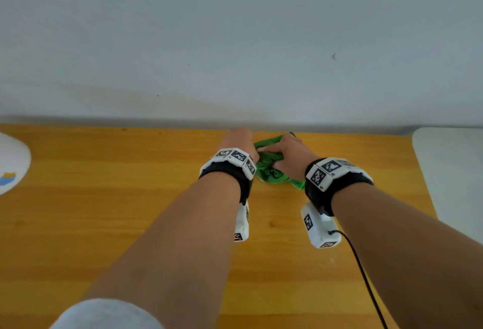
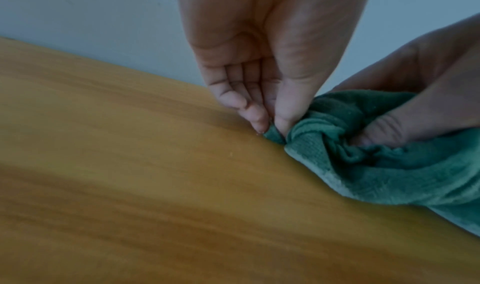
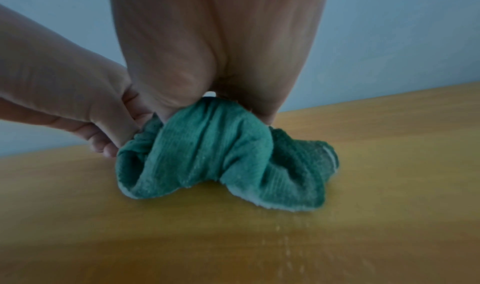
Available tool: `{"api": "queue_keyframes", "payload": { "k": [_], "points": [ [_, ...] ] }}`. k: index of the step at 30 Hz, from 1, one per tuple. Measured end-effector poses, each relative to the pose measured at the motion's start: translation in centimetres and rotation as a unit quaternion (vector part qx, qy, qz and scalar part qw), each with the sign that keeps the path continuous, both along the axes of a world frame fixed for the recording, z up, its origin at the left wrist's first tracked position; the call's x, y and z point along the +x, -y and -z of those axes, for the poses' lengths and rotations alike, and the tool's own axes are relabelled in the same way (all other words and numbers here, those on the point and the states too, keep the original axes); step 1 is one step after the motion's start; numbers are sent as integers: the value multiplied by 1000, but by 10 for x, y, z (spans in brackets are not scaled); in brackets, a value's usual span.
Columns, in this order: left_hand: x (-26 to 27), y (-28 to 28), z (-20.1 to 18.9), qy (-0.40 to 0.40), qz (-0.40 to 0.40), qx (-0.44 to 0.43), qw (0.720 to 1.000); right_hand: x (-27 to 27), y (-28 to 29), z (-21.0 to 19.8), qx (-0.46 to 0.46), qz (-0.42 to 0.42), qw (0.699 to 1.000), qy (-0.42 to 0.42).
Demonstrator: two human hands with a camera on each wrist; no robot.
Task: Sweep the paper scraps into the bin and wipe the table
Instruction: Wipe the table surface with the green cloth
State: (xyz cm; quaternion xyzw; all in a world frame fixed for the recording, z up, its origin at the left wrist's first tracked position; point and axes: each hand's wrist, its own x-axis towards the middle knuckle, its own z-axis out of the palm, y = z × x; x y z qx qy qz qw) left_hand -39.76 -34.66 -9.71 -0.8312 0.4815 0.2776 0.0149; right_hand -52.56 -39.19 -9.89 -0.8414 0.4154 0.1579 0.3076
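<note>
Two hands meet at one green cloth [image 1: 269,169], bunched on the wooden table [image 1: 104,198] near its far edge by the wall. The right hand [image 1: 287,156] grips the cloth's middle, fingers curled round it. The left hand [image 1: 239,140] pinches one corner between thumb and fingertips [image 2: 259,122]. Two wrist cameras show.
</note>
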Motion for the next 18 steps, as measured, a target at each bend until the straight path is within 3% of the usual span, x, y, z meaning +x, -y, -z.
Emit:
{"api": "queue_keyframes", "payload": {
  "k": [10,18],
  "points": [
    [-3,28,13,-13,-110,-66,992,-2,21,2,-39,13,999,4],
    [-20,50,13,-18,-137,-72,988,-15,39,-4,-39,19,999,-10]
  ]
}}
